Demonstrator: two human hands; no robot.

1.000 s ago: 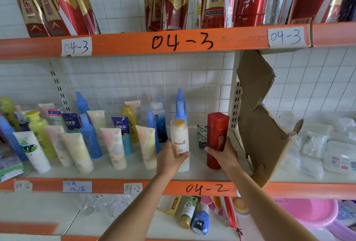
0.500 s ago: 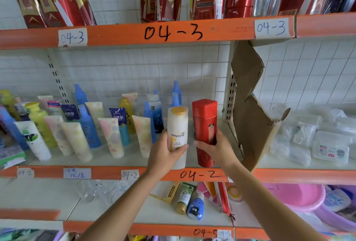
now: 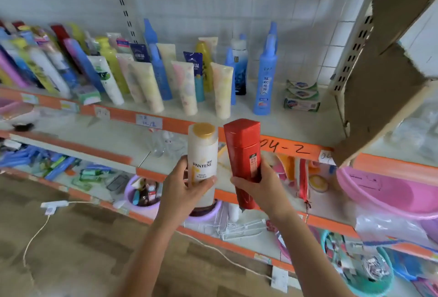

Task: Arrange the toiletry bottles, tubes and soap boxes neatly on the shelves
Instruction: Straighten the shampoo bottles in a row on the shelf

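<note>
**Two bottles in hand, off the shelf and looking for a slot**

We hold one bottle in each of our hands, both lifted clear of the shelf [image 3: 294,128] marked 04-2 and hanging in front of its orange edge. Our left hand [image 3: 183,192] wraps the lower half of the white Pantene bottle [image 3: 203,154], thumb across the front under the label, gold cap up. Our right hand [image 3: 257,184] grips the red bottle [image 3: 244,161] around its lower body, and it leans slightly to the left, its top close beside the white one's cap without clearly touching. We grip both low, we judge, so the labels stay readable and the bases can be set down first.

The shelf explains the pause. Its left and middle run is packed: pale tubes [image 3: 184,86] stand cap-down in a front row, with blue bottles [image 3: 265,73] and a yellow one behind. A stack of green soap boxes [image 3: 301,96] sits apart to the right, near the upright. The bare stretch of shelf lies in front of the soap boxes and beside the tall blue bottle, so that seems the natural place for our two.

A torn cardboard flap [image 3: 381,97] hangs over the right end, so we should come in from the front, not the side, to avoid knocking it.
</note>
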